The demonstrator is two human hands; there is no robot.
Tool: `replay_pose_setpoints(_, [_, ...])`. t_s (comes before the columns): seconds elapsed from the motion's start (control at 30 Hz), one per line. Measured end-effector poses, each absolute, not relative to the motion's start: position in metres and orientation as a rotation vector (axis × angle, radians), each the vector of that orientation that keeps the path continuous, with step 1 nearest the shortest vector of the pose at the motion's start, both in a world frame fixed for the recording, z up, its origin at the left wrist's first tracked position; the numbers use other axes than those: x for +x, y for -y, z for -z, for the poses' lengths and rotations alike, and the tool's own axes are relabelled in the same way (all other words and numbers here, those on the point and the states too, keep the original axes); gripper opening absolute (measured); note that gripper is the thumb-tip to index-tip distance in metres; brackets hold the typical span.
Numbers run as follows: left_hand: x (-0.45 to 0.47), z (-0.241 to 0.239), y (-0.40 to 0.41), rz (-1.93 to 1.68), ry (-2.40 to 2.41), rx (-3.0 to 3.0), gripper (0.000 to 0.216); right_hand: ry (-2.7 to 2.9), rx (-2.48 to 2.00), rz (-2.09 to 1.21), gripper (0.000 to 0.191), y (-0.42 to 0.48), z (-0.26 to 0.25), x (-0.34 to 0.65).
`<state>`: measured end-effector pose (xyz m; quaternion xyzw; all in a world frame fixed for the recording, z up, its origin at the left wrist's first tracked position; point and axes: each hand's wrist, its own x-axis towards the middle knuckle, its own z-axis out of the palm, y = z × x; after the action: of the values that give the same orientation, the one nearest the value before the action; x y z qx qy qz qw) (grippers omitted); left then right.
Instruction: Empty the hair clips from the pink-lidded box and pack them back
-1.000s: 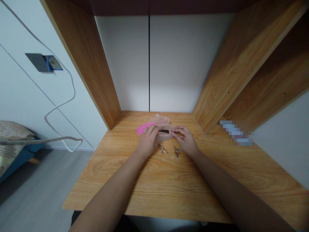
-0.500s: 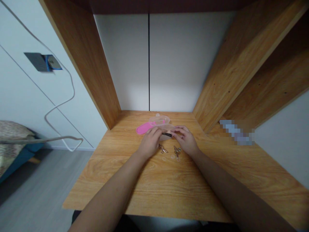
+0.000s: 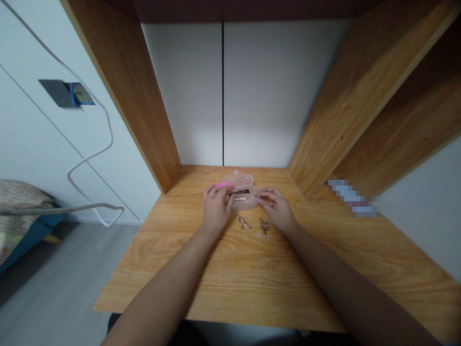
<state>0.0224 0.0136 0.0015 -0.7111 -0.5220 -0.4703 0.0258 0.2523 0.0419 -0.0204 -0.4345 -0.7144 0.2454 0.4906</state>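
Observation:
My left hand (image 3: 215, 206) rests on the wooden desk (image 3: 230, 278) with its fingers pinched on the left end of a thin black hairpin (image 3: 240, 192). The pin lies over a small clear plastic container (image 3: 245, 201). My right hand (image 3: 276, 207) is closed at the container's right edge, fingertips pinched there; what they grip is too small to make out. A pink flat object (image 3: 224, 184) shows just behind my left hand. Two small metal clips (image 3: 243, 222) (image 3: 264, 225) lie on the desk in front of my hands.
Wooden side panels (image 3: 144, 96) (image 3: 345, 105) wall in the desk on both sides, with a white back panel (image 3: 252, 96). A white cable (image 3: 90, 158) hangs on the left wall below a wall socket (image 3: 66, 92). A bed edge (image 3: 18, 211) sits at far left.
My left hand shifted left, over the pink object, and lifted the hairpin's left end slightly. My right hand stayed where it was.

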Motion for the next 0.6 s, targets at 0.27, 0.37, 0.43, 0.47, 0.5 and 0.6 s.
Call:
replay_pose_setpoints(0.27, [0.0253,-0.0027,-0.0129,1.422,1.624,-2.185,0.026,1.732,-1.050,-0.593,0.029,-0.0433,0.0215,0.2526])
replay_pose_setpoints(0.37, [0.0255,-0.0036,-0.0118,1.424,1.545,-2.216,0.021,1.730,-1.042,-0.601,0.030,-0.0447,0.0234,0.2533])
replay_pose_setpoints(0.43, [0.0256,-0.0048,-0.0107,1.427,1.445,-2.260,0.019,1.730,-1.043,-0.602,0.030,-0.0456,0.0248,0.2537])
replay_pose_setpoints(0.47, [0.0258,-0.0055,-0.0101,1.424,1.380,-2.292,0.019,1.730,-1.045,-0.604,0.030,-0.0458,0.0253,0.2538])
replay_pose_setpoints(0.5, [0.0262,-0.0062,-0.0093,1.417,1.308,-2.327,0.019,1.729,-1.046,-0.608,0.030,-0.0459,0.0256,0.2538])
replay_pose_setpoints(0.6, [0.0290,-0.0079,-0.0058,1.351,1.095,-2.437,0.022,1.726,-1.045,-0.619,0.029,-0.0452,0.0252,0.2532])
